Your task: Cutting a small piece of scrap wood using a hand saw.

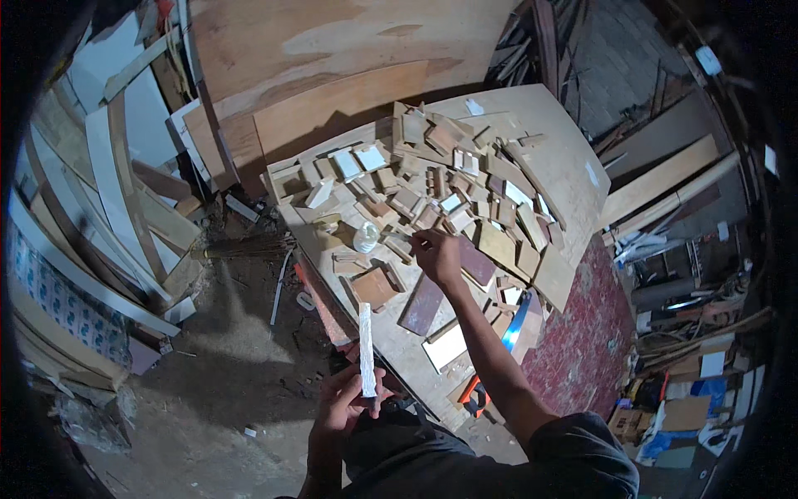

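In the lower middle, my left hand (345,403) is closed around a narrow strip of board (366,345), held upright with its pale, rough edge facing up. My right hand (436,254) reaches over the table, fingers pinched together just right of a clear rounded container (366,237) with whitish contents. Whatever those fingertips may hold is too small to make out. Wood offcuts of many sizes lie heaped around that hand, among them a dark reddish board (476,263) and a brown square block (376,287).
The offcuts cover much of the wooden tabletop (573,166). An orange-and-black handle (475,396) lies at its near edge, beside my right forearm. Large plywood sheets (332,50) stand behind. Long boards (125,166) lean at the left; more timber (665,179) lies at the right.
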{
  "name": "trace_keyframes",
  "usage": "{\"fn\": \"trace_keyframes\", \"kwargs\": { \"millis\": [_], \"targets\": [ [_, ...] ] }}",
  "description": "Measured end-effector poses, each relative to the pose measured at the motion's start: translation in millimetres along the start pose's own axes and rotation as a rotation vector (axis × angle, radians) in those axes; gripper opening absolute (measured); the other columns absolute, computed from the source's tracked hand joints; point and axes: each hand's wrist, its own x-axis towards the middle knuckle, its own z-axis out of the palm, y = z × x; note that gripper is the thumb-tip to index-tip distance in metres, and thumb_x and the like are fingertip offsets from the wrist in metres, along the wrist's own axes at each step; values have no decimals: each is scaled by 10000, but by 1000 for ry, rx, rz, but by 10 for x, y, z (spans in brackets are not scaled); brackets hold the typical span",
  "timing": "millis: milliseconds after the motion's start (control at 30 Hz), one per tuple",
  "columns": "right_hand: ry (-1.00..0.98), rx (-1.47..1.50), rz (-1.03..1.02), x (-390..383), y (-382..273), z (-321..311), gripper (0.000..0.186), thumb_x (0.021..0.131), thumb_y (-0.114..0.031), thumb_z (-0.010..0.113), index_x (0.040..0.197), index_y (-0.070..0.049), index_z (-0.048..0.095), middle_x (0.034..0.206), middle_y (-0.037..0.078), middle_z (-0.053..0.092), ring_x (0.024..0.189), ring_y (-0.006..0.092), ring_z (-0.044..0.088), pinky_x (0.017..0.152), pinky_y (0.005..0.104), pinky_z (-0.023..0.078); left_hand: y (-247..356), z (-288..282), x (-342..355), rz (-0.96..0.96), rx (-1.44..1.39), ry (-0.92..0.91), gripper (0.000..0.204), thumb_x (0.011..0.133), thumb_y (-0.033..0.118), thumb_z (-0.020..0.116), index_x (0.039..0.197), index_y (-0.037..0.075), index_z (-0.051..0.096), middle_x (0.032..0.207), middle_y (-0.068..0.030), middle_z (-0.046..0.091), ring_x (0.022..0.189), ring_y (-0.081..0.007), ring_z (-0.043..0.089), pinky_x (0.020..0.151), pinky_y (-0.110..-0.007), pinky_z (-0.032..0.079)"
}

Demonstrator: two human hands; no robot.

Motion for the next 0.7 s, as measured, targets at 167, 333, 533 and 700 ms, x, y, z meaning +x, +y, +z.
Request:
{"fn": "trace_keyframes", "kwargs": {
  "millis": [167, 333, 533, 700],
  "targets": [
    [-122, -264, -9, 371, 248, 817, 87, 774, -101, 699, 791, -16, 699, 759, 181, 692, 682, 354, 685, 628, 411, 548, 273, -212, 13, 37, 92, 175, 379, 991, 292, 578, 1141, -52, 627, 832, -82, 650, 674, -165, 625, 564, -298, 502],
    [-175, -309, -110, 471, 379, 1307, 109, 791, -126, 647, 749, -26, 666, 711, 223, 650, 678, 401, 666, 644, 485, 537, 337, -437, 77, 51, -134, 263, 376, 976, 283, 617, 1137, -57, 635, 863, -105, 675, 652, -180, 645, 557, -307, 525],
    [-246, -261, -226, 607, 542, 1439, 80, 815, -76, 618, 807, -22, 676, 892, 218, 655, 749, 401, 670, 626, 471, 538, 335, -641, 165, 68, -160, 176, 364, 979, 279, 614, 1128, -52, 640, 847, -117, 672, 646, -184, 644, 522, -309, 512],
    [-293, -327, -333, 686, 601, 1383, 113, 801, -57, 611, 873, -27, 692, 929, 195, 655, 762, 385, 672, 651, 469, 548, 444, -621, 120, 71, -160, 182, 358, 977, 276, 615, 1114, -53, 643, 836, -116, 665, 637, -184, 642, 519, -306, 519]
  ]
}}
